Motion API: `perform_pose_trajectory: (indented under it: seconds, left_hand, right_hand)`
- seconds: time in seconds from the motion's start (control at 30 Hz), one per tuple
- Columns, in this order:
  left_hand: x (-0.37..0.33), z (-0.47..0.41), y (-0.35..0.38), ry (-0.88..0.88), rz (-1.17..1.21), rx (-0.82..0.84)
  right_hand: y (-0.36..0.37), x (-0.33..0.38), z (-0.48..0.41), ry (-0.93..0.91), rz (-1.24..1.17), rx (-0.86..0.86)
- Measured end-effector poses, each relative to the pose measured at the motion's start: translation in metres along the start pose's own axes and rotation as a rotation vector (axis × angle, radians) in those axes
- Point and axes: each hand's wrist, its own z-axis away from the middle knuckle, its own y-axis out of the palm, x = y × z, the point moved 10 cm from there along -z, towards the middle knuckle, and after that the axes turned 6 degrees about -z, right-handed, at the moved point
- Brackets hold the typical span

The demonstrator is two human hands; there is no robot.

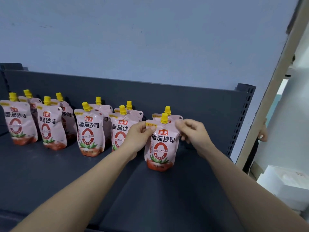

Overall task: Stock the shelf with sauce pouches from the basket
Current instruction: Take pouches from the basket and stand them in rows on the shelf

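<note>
My left grip [139, 137] pinches the front sauce pouch [161, 148], upright on the shelf [167, 198]; whether my right grip [192, 133] holds it, I cannot tell.

We count ten sauce pouches [91, 131] on one dark shelf [50, 173]. Each has one yellow cap [86, 106], so that makes ten caps. The pouches stand in five pairs, front and back: two pairs at the left of the frame, two in the middle and one right of centre. Nine stand free. The held pouch [161, 144] has two hands at its top corners, one left hand [138, 136] and one right hand [192, 131]. At lower right we see white boxes [284, 185], but we cannot tell how many.
</note>
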Motion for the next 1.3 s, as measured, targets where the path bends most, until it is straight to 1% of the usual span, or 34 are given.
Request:
perform_pose_trajectory:
  seconds: [0.07,0.13,0.2,0.33,0.5,0.7,0.77,0.87,0.93,1.0,1.1,1.2,1.3]
  left_hand:
    - [0.0,0.002,-0.009,0.033,-0.17,-0.059]
    - [-0.003,0.006,-0.013,0.066,-0.343,-0.083]
    - [-0.009,0.009,-0.013,0.08,-0.439,-0.085]
    - [-0.016,0.007,-0.01,0.08,-0.462,-0.107]
    - [-0.019,0.004,-0.008,0.098,-0.481,-0.176]
    - [-0.024,0.011,-0.009,0.133,-0.569,-0.173]
    - [-0.03,0.015,-0.013,0.16,-0.635,-0.182]
    - [-0.044,0.026,-0.018,0.217,-0.779,-0.184]
    - [-0.056,0.038,-0.028,0.274,-0.91,-0.205]
    - [-0.066,0.051,-0.042,0.321,-1.065,-0.226]
    - [-0.074,0.069,-0.073,0.332,-1.344,-0.263]
    - [-0.075,0.088,-0.118,0.259,-1.589,-0.32]
    - [-0.07,0.113,-0.167,0.171,-1.738,-0.36]
  right_hand:
    - [0.01,0.002,0.001,-0.006,0.022,0.072]
    - [0.011,0.001,0.0,-0.01,0.025,0.075]
    - [0.008,0.001,0.0,-0.017,0.02,0.045]
    - [0.002,0.002,-0.001,-0.048,0.077,-0.03]
    - [-0.003,0.0,-0.002,-0.072,0.107,-0.068]
    - [-0.002,0.003,0.004,-0.053,0.22,-0.104]
    - [-0.001,0.018,0.01,-0.117,0.339,-0.156]
    - [0.007,0.061,0.022,-0.354,0.606,-0.298]
    - [0.026,0.089,0.03,-0.514,0.688,-0.327]
    - [0.052,0.108,0.038,-0.64,0.731,-0.306]
    - [0.099,0.121,0.046,-0.761,0.724,-0.2]
    - [0.148,0.121,0.051,-0.78,0.697,-0.044]
    - [0.202,0.114,0.052,-0.718,0.702,0.144]
